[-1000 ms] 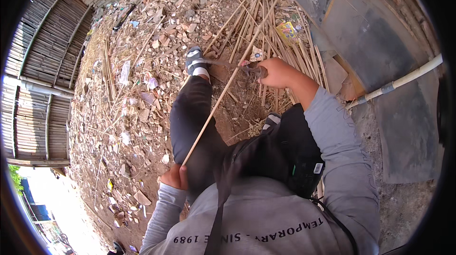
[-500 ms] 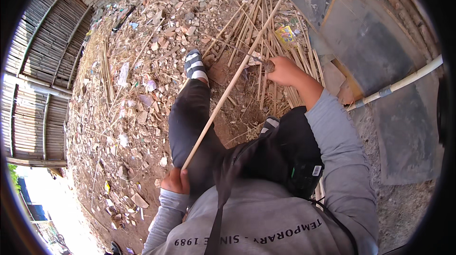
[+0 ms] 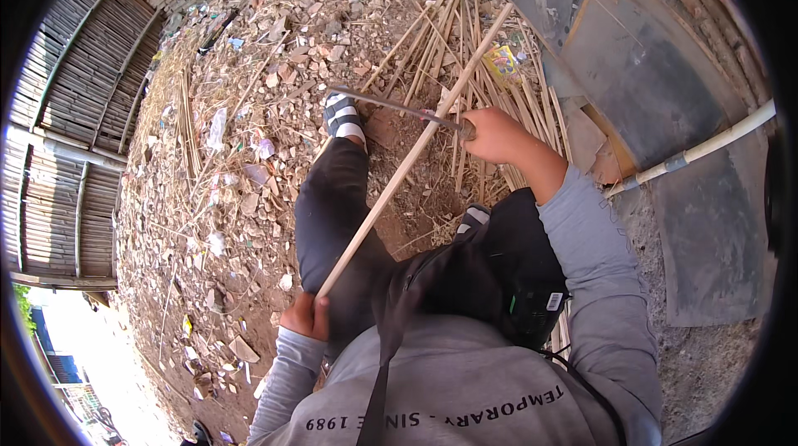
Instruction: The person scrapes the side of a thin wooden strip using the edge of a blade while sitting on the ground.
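Observation:
My left hand (image 3: 306, 315) is closed around the near end of a long pale bamboo stick (image 3: 389, 188), beside my left thigh. The stick slants up and away to the right, over my leg and the ground. In my right hand (image 3: 496, 135) is the handle of a long-bladed knife (image 3: 391, 103), the fingers wrapped round it. Its dark, narrow blade points left and crosses the stick toward its far part, seeming to touch it. The tip of the blade reaches over my left foot (image 3: 342, 116), which wears a striped sandal.
Several split bamboo sticks (image 3: 432, 34) lie in a loose pile beyond my right hand. Broken tile and litter (image 3: 249, 205) cover the ground to the left. Dark sheets (image 3: 665, 88) and a white pipe (image 3: 706, 147) lie at the right. A bamboo wall (image 3: 83, 55) stands far left.
The knife blade has turned and now lies flatter across the stick. My right hand has shifted slightly down, and the stick's far end has swung a little right.

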